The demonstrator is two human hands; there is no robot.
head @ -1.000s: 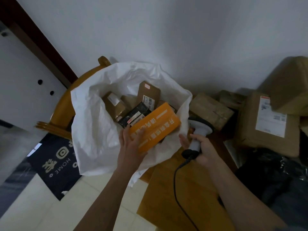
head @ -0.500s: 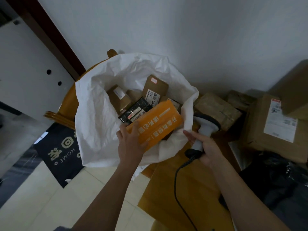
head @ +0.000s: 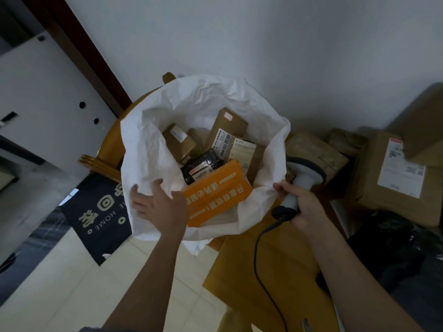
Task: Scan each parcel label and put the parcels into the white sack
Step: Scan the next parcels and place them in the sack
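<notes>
The white sack (head: pixel 153 149) stands open against the wall, and it is the thing to look from. Inside it, near the front, an orange parcel (head: pixel 215 195) lies on top of the others. Behind the orange parcel there is a black parcel (head: pixel 201 167) with a white label, and behind that some brown boxes (head: pixel 227 130) stand on end with their labels showing.

The left hand (head: pixel 158 207) is at the front rim of the sack with its fingers spread wide. It holds nothing, and one fingertip is just beside the corner of the orange parcel.

The right hand (head: pixel 304 204) is at the right side of the sack. Its fingers are wrapped round the handle of a white scanner (head: pixel 303 180). A black cable (head: pixel 261 259) hangs from the scanner.

To the right of the sack, more brown parcels (head: pixel 314 152) lie in a pile by the wall. A big box (head: pixel 388 185) with a white label is further right. A dark bag (head: pixel 395 248) lies in front of that box. A wooden chair (head: pixel 105 161) is behind the sack on the left. A dark mat (head: pixel 96 212) lies on the floor to the left of the sack.
</notes>
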